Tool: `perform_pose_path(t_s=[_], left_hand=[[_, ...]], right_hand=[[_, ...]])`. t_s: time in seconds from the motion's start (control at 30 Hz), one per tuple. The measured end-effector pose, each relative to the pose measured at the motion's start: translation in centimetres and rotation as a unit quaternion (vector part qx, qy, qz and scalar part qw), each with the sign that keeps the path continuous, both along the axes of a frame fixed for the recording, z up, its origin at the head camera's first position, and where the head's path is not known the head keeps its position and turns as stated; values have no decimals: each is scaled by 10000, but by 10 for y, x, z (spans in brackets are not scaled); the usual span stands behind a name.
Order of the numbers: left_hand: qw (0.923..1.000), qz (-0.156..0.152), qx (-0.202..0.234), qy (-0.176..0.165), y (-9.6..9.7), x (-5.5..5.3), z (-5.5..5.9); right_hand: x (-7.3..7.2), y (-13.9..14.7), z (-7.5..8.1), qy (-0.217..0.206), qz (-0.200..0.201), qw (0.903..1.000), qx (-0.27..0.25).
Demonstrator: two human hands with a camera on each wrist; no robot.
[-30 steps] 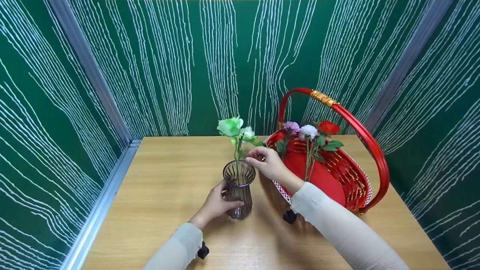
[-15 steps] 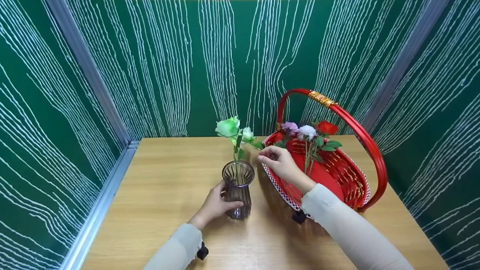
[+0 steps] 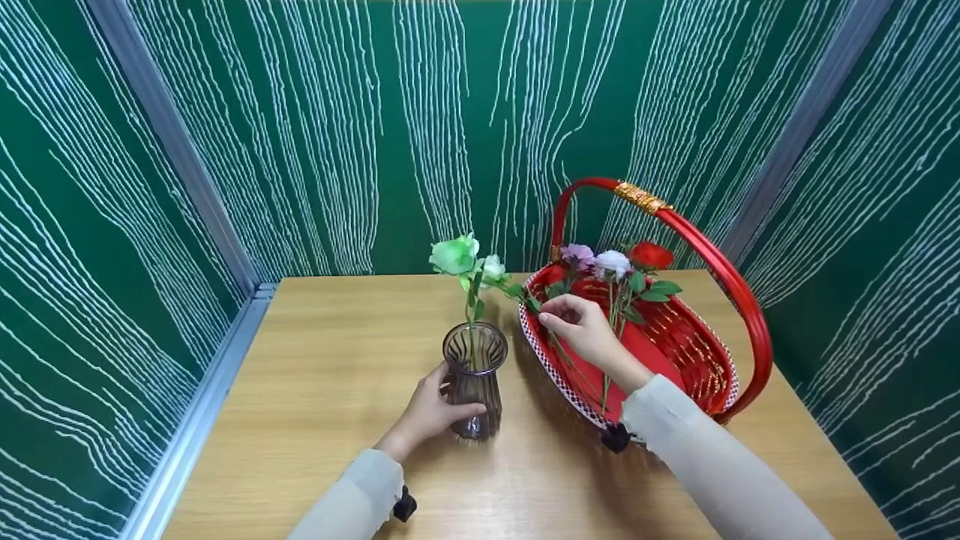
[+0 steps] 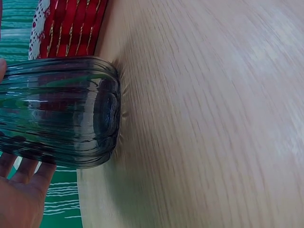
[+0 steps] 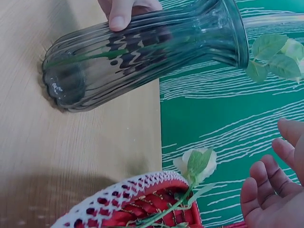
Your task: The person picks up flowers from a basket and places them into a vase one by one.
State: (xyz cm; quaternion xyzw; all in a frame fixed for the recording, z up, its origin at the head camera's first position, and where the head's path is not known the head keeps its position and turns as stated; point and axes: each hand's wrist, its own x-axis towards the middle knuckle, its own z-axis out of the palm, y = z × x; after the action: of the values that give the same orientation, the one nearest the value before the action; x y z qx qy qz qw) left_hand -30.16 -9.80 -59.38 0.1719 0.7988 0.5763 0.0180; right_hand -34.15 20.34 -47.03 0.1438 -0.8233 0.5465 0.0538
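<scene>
Your left grip is holding the glass vase upright on the worktop, a green flower rising from it. Your right grip is hovering — fingers bent — over the red basket, where a purple flower, a white bloom and a red flower are leaning.

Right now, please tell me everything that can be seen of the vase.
The vase looks like smoky, see-through glass, with ribs running lengthwise, a round flared rim, a narrower neck and a scalloped base. It stands upright on the wooden table, to the left of the red basket in the head view. The left hand grips its body. One green flower rises from its mouth, the stem showing through the wall.
</scene>
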Motion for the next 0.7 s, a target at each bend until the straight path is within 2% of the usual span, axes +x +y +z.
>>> perform_pose_path(t_s=[0.27,0.5,0.7], left_hand=[[10000,35,-30,14,1,1,0],[10000,39,-30,40,1,-1,-2],[10000,32,21,80,0,-1,-4]], right_hand=[[5,12,-9,-138,-142,9998,-71],[6,22,-28,-248,-391,9989,95],[7,28,-41,-516,-468,9973,210]])
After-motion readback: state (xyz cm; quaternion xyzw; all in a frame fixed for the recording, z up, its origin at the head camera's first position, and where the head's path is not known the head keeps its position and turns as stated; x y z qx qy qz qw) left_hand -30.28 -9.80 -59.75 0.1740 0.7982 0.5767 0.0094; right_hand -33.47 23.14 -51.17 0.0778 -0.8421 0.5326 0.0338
